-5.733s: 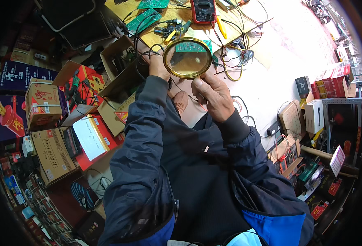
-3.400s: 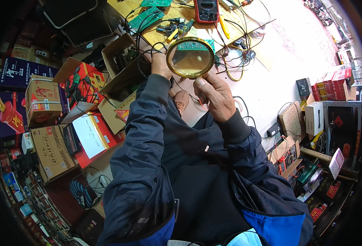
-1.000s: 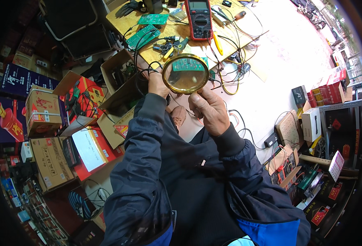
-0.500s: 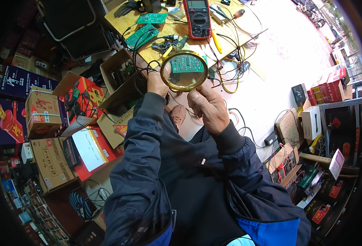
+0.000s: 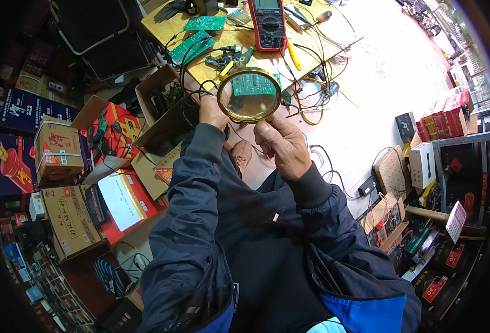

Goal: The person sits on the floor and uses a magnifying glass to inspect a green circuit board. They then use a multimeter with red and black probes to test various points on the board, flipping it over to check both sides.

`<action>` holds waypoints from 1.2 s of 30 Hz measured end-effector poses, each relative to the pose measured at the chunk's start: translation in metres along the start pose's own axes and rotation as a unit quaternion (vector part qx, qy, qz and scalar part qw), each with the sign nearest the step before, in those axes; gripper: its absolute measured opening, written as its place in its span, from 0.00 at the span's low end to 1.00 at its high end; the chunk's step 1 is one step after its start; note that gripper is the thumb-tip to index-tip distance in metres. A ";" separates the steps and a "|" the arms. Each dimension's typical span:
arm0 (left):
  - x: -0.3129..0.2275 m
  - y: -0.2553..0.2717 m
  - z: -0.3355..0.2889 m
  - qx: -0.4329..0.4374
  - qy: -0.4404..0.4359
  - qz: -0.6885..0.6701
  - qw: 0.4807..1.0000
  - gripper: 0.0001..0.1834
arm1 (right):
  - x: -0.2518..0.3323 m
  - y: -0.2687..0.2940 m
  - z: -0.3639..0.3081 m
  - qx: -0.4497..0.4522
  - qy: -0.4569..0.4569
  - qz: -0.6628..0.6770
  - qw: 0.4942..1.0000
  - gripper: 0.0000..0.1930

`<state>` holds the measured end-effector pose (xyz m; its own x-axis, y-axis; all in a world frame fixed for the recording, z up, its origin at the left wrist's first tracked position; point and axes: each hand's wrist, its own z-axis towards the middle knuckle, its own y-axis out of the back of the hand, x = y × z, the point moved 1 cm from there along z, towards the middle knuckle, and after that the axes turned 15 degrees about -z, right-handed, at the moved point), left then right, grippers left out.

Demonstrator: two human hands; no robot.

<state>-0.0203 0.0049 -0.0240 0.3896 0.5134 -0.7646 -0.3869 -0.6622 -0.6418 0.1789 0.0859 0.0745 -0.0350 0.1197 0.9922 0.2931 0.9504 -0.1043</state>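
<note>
**Inspecting a green board through a brass-rimmed lens**

Holding a round magnifying glass with a brass-coloured rim (image 5: 250, 95) above the cluttered wooden counter (image 5: 170, 28), the person has both hands up at its lower edge; the left hand (image 5: 211, 108) closes on the rim at its left side, its grip pressed around the frame; the right hand (image 5: 282, 145) sits under the lower right of the rim, thumb and fingers pinching it there, though the exact contact is partly hidden by the knuckles; a small green circuit board (image 5: 252, 85) shows enlarged inside the lens, and whether it is held behind the glass or lies on the counter cannot be told.

As a judgement, the work stands in the middle of a look-over; the lens is raised and centred on the board, so the framing is done; nothing in view shows a repair begun; the red digital multimeter (image 5: 269, 23) lies flat on the counter beyond the lens with nothing on it, and two other green circuit boards (image 5: 192, 47) lie nearby, apart from the hands; open cardboard boxes (image 5: 161, 108) stand to the left of the arms.
</note>
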 end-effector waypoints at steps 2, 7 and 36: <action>-0.002 -0.003 0.000 0.005 0.000 -0.010 1.000 0.15 | -0.001 -0.002 0.000 -0.009 0.009 0.007 1.000 0.15; -0.009 -0.009 -0.005 -0.017 0.005 0.017 1.000 0.14 | -0.002 -0.001 0.000 -0.001 -0.004 -0.008 1.000 0.17; -0.005 -0.003 -0.008 -0.025 0.032 0.083 0.996 0.18 | -0.018 0.041 -0.026 0.005 -0.091 -0.135 0.987 0.16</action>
<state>-0.0139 0.0002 -0.0178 0.3779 0.3601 -0.8529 -0.4082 -0.7621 -0.5026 0.2163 0.1149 0.0542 -0.2824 -0.0889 0.9552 0.2406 0.9573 0.1602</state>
